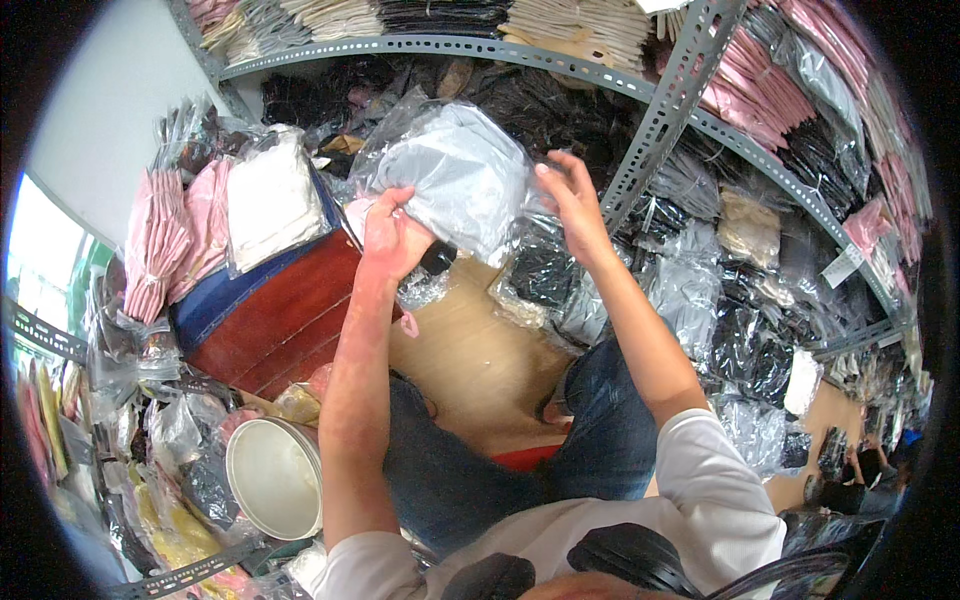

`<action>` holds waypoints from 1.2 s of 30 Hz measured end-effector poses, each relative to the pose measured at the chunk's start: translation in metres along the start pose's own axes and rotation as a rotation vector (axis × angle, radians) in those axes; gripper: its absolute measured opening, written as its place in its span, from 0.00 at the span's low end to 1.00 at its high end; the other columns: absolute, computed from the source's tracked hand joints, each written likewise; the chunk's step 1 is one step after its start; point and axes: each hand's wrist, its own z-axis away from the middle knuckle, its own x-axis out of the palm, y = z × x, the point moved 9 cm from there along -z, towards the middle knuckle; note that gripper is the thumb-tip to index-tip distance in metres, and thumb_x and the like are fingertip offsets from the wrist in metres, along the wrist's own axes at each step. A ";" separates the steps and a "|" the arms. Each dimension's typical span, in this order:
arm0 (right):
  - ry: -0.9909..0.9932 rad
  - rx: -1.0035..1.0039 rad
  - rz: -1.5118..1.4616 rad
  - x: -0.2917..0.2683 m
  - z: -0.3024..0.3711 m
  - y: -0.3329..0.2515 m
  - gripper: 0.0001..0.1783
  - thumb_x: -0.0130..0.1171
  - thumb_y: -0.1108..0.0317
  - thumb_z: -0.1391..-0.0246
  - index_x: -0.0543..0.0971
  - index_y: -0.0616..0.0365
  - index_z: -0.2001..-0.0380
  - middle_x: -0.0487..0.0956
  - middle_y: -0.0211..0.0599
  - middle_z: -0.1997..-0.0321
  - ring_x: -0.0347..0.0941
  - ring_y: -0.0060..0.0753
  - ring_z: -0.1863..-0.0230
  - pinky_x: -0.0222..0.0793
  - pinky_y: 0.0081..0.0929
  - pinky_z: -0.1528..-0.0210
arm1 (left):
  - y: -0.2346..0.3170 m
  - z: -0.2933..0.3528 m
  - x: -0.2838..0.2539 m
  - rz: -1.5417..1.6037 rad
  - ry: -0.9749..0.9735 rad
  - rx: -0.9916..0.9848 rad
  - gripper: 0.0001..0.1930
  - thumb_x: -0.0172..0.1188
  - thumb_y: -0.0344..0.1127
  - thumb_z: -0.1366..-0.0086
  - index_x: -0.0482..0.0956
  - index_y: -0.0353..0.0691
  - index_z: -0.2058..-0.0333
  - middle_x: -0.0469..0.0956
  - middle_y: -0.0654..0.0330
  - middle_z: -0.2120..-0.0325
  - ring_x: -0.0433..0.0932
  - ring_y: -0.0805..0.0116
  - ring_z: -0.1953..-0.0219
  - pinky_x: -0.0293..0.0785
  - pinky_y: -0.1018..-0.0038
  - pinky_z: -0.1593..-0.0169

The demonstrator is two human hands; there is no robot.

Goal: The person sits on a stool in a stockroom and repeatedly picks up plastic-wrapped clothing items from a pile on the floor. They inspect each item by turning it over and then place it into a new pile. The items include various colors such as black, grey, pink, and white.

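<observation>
Where the packed goods crowd in from every side, the person sits among them and works in the gap between. Far left, pink garment packs (pixel 155 245) and a white pack (pixel 270 200) lean upright against a red-brown box (pixel 275 320), which keeps their edges in sight; lower down stands a round white tub (pixel 272 478). The left hand (pixel 392 238) is closed on the lower left edge of a clear bag of grey fabric (pixel 450 170), with a small black object (pixel 437 258) tucked under the fingers. The bag is raised before the metal shelf (pixel 660 115), off the floor, probably so both sides can be handled. The right hand (pixel 572 195) has its fingers spread against the bag's right edge, steadying rather than clamping. Right of it, black bagged packs (pixel 745 335) lie heaped.
</observation>
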 end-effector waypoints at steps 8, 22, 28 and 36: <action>-0.525 0.349 -0.482 0.022 0.018 0.039 0.30 0.51 0.50 0.34 0.65 0.55 0.36 0.74 0.36 0.40 0.73 0.33 0.42 0.69 0.41 0.39 | -0.008 0.005 0.008 -0.001 -0.043 -0.040 0.28 0.47 0.31 0.41 0.66 0.32 0.41 0.70 0.47 0.41 0.66 0.49 0.37 0.53 0.51 0.30; -0.120 -0.178 0.143 -0.029 -0.004 0.005 0.15 0.66 0.69 0.46 0.82 0.63 0.56 0.82 0.33 0.56 0.75 0.24 0.56 0.69 0.24 0.50 | -0.005 -0.022 0.009 -0.409 -0.005 0.155 0.25 0.59 0.41 0.33 0.69 0.33 0.42 0.73 0.53 0.45 0.70 0.57 0.42 0.62 0.57 0.36; -0.084 -0.359 0.271 -0.031 0.005 -0.018 0.15 0.66 0.69 0.47 0.81 0.63 0.56 0.83 0.34 0.59 0.74 0.20 0.57 0.69 0.23 0.51 | -0.008 -0.021 0.001 -0.458 0.025 0.150 0.24 0.58 0.43 0.31 0.70 0.34 0.43 0.72 0.53 0.44 0.69 0.57 0.42 0.64 0.59 0.37; -0.049 -0.279 0.317 -0.034 0.004 -0.019 0.15 0.65 0.65 0.43 0.80 0.65 0.58 0.81 0.31 0.63 0.73 0.19 0.60 0.69 0.22 0.55 | 0.002 -0.022 -0.010 -0.448 0.248 0.264 0.17 0.53 0.41 0.27 0.76 0.31 0.51 0.78 0.54 0.53 0.76 0.65 0.50 0.71 0.68 0.43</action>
